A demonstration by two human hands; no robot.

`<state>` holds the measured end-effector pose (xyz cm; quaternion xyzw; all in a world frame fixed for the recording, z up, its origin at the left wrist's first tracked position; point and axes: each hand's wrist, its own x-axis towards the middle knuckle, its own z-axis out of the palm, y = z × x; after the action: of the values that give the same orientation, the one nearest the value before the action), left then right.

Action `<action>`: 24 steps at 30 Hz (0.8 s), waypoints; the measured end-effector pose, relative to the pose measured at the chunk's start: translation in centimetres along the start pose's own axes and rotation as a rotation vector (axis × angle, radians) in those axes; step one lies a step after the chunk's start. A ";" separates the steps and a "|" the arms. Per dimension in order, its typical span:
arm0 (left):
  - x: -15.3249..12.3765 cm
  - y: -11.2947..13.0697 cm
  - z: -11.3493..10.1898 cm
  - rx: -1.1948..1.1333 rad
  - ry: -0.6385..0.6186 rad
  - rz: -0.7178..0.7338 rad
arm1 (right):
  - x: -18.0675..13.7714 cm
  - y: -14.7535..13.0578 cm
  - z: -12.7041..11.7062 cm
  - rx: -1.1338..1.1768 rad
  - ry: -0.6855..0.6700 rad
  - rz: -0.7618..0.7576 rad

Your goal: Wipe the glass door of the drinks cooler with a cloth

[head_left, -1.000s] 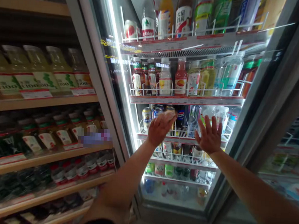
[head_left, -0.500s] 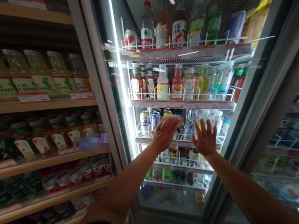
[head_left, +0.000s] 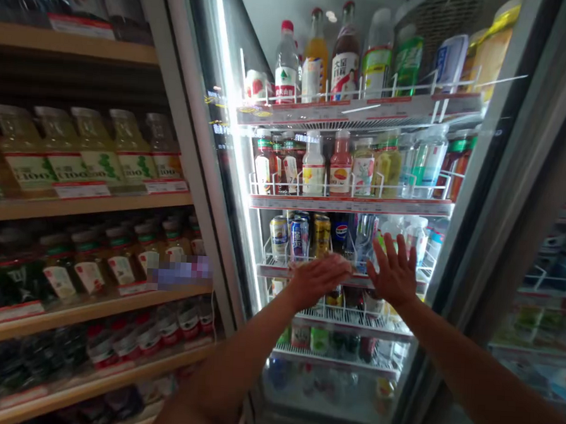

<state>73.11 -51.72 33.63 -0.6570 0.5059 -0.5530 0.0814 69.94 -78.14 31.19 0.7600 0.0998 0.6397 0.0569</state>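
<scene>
I face a lit drinks fridge behind a glass door (head_left: 238, 336). My left hand (head_left: 315, 280) lies against the glass in front of the can shelf (head_left: 280, 270), fingers together, pressing what looks like a small pale cloth (head_left: 341, 263) under its fingertips. My right hand (head_left: 394, 276) rests flat on the glass just to the right, fingers spread, holding nothing. Behind the hands stand cans (head_left: 299, 238) and clear bottles (head_left: 414, 235).
Upper fridge shelves carry bottles of water, juice and tea (head_left: 340, 164). To the left, wooden shelves (head_left: 88, 205) hold rows of yellow-green and dark bottles. The fridge's grey frame (head_left: 512, 186) runs down on the right, with another cooler beyond it.
My left hand has slid down and a little right across the glass, from over the cans to the shelf edge below them. My right hand stayed about where it was.
</scene>
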 end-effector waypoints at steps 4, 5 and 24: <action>-0.2 -0.8 -0.2 0.031 0.019 -0.124 | 0.0 -0.2 0.0 0.002 0.001 0.005; 0.1 -1.6 -0.5 0.070 0.066 -0.237 | 0.0 -0.2 -0.1 0.001 0.001 0.008; 4.0 -2.7 -0.1 0.020 0.148 -0.337 | 0.0 -0.2 -0.1 0.011 0.020 0.003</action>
<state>74.11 -53.40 38.08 -0.6891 0.3877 -0.6107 -0.0435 69.88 -77.95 31.15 0.7540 0.1028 0.6469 0.0506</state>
